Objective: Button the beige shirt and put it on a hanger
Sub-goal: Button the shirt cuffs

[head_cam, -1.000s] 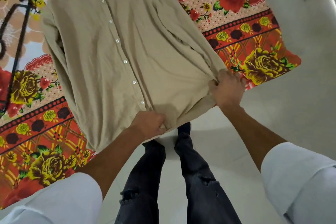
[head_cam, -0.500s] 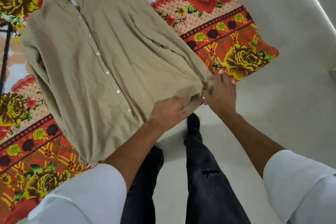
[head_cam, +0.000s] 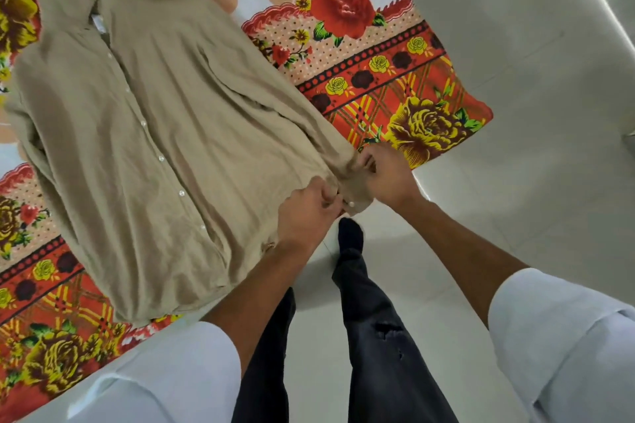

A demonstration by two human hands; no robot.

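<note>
While the beige shirt lies spread face up on a floral bedsheet, the person standing at the sheet's near edge works at the shirt's sleeve cuff, which reaches the edge nearest them. The left hand has its fingers curled, its grip pinching the fabric at one side of the cuff opening. The right hand sits just beside it on the far side, its grip clenched around the other part of the cuff, knuckles up. A small white cuff button shows between the two hands, on the strip of cloth they hold; whether it is through its hole cannot be told

The shirt's collar points away from the person towards the upper left, with a pale label visible inside the neck. A row of small white buttons runs down the front placket, where the two front panels lie overlapped and fairly flat. The other sleeve is folded along the shirt's left edge, and the hem hangs slightly over the sheet's near border

The bedsheet carries red and yellow roses with an orange chequered border, and one corner of it juts onto the pale tiled floor. Below the hands are dark jeans and a dark sock on the tiles. Both forearms come out of rolled white sleeves
</note>
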